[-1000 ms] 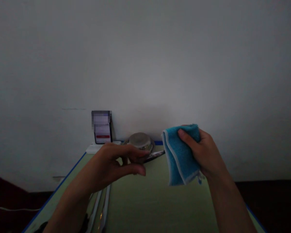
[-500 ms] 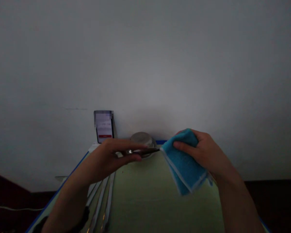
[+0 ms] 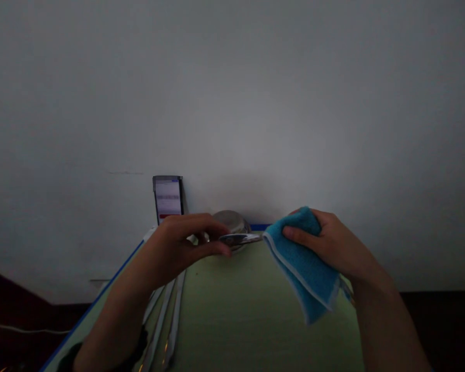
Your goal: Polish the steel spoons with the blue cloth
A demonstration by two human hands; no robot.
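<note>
A shiny metal spoon (image 3: 242, 238) is held level above the table, its bowl pointing left. The thumb and fingers of my left hand (image 3: 182, 245) are closed at the tip of the spoon's bowl. My right hand (image 3: 327, 240) grips a folded blue cloth (image 3: 306, 271) with pale edging, wrapped around the spoon's handle. Most of the handle is hidden in the cloth. A thin end shows below my right hand near the wrist. The loose part of the cloth hangs down over the table.
Behind the spoon, a round metal dish (image 3: 232, 219) stands by the wall (image 3: 232, 103). A phone (image 3: 168, 199) leans on the wall at the left. Several long silvery strips (image 3: 174, 315) lie on the green table (image 3: 236, 315) beside my left forearm. The table has a blue edge.
My left fingers have shifted toward the tip, and more of the spoon's shiny bowl shows. The cloth has moved slightly right and hangs at a different angle.
</note>
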